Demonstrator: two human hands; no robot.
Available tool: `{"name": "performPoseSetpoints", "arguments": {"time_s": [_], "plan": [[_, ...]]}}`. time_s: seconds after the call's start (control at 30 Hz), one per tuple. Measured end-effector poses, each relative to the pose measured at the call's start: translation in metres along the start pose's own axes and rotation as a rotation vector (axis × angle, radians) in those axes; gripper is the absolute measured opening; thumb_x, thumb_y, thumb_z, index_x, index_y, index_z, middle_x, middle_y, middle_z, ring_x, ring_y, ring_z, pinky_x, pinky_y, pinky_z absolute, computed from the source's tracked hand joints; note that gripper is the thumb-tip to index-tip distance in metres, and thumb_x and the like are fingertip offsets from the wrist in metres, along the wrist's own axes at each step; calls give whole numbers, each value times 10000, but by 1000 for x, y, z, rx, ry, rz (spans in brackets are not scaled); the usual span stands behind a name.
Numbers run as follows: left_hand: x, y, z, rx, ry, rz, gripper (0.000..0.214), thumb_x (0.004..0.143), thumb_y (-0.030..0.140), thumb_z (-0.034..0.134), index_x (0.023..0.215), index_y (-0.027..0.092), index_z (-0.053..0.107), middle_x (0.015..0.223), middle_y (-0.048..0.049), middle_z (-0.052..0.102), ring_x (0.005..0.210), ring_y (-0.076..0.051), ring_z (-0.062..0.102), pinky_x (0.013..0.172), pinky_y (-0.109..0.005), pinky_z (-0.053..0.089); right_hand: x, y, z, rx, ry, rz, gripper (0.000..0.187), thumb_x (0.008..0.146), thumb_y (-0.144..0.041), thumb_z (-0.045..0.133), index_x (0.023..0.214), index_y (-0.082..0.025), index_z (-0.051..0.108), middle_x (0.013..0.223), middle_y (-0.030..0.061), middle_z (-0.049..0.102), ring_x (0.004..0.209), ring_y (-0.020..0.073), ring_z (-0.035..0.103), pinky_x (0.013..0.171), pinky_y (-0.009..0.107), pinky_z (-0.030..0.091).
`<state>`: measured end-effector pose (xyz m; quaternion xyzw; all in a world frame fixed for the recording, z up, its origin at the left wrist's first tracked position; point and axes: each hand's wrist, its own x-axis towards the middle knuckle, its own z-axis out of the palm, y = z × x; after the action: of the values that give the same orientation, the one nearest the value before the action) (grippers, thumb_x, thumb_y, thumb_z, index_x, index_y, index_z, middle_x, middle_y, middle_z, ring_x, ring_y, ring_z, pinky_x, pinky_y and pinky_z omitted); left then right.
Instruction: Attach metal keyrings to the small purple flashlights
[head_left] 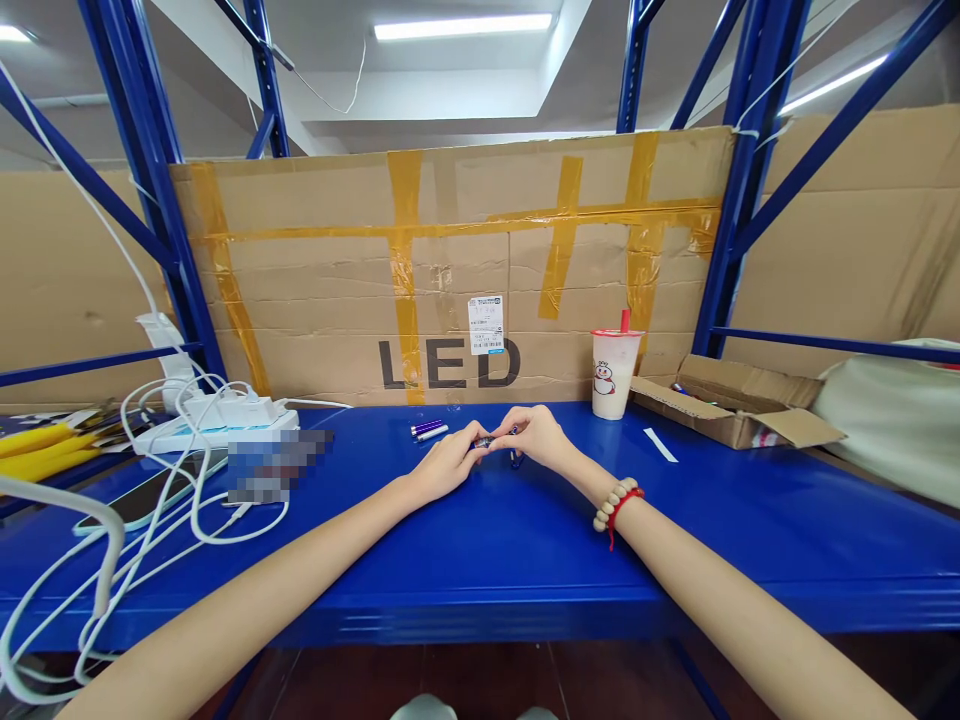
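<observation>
My left hand [448, 464] and my right hand [538, 434] meet over the middle of the blue shelf [525, 540], fingers pinched together on a small dark pen-like piece [487, 441] held between them. A small blue part [515, 458] lies just under my right hand. Two short purple and white pen-like pieces [427, 430] lie on the shelf a little beyond my left hand. My right wrist carries a bead bracelet with a red cord.
A taped cardboard sheet marked LED [450, 290] stands behind. A drink cup with a red straw [615, 372] and an open cardboard box [731, 400] sit at the right. A power strip with chargers [217, 420], white cables, a phone [150, 495] and yellow tools [41, 445] lie left.
</observation>
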<state>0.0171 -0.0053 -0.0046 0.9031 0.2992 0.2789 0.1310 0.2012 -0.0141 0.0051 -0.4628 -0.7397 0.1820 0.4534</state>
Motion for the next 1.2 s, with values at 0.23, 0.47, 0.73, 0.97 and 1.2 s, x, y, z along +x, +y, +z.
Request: {"name": "performPoseSetpoints", "arguments": {"time_s": [0.23, 0.47, 0.73, 0.97, 1.2], "plan": [[-2, 5, -2, -12, 51, -24, 65, 880, 266, 363, 892, 214, 400, 903, -36, 597, 826, -173, 586, 748, -297, 440, -3, -9, 0, 126, -41, 114, 379, 545, -471, 730, 689, -121, 709, 547, 26, 614, 413, 67, 458, 416, 205, 389], [-1, 7, -2, 12, 65, -4, 117, 875, 268, 381, 968, 223, 436, 950, -30, 604, 876, -177, 581, 781, -292, 438, -4, -12, 0, 198, -100, 215, 437, 545, -527, 708, 714, -124, 712, 531, 7, 579, 431, 51, 431, 385, 179, 330], [0, 11, -1, 160, 26, -67, 158, 905, 297, 328, 1006, 241, 435, 831, 1, 625, 785, -185, 609, 666, -263, 434, -2, -8, 1, 198, -82, 190, 406, 529, -512, 725, 648, -126, 684, 477, -14, 543, 412, 56, 433, 406, 191, 340], [0, 12, 0, 277, 44, -131, 243, 924, 313, 273, 1095, 246, 432, 833, -19, 637, 790, -212, 616, 646, -279, 434, -2, -7, 1, 210, -76, 135, 429, 582, -529, 684, 703, -117, 686, 511, -10, 552, 408, 52, 420, 413, 197, 355], [-1, 15, -2, 325, 78, -154, 269, 929, 314, 258, 1115, 251, 441, 906, -28, 641, 852, -224, 614, 651, -285, 432, -1, -7, 1, 229, -87, 91, 415, 570, -491, 705, 742, -114, 683, 613, 16, 614, 418, 48, 436, 418, 202, 392]]}}
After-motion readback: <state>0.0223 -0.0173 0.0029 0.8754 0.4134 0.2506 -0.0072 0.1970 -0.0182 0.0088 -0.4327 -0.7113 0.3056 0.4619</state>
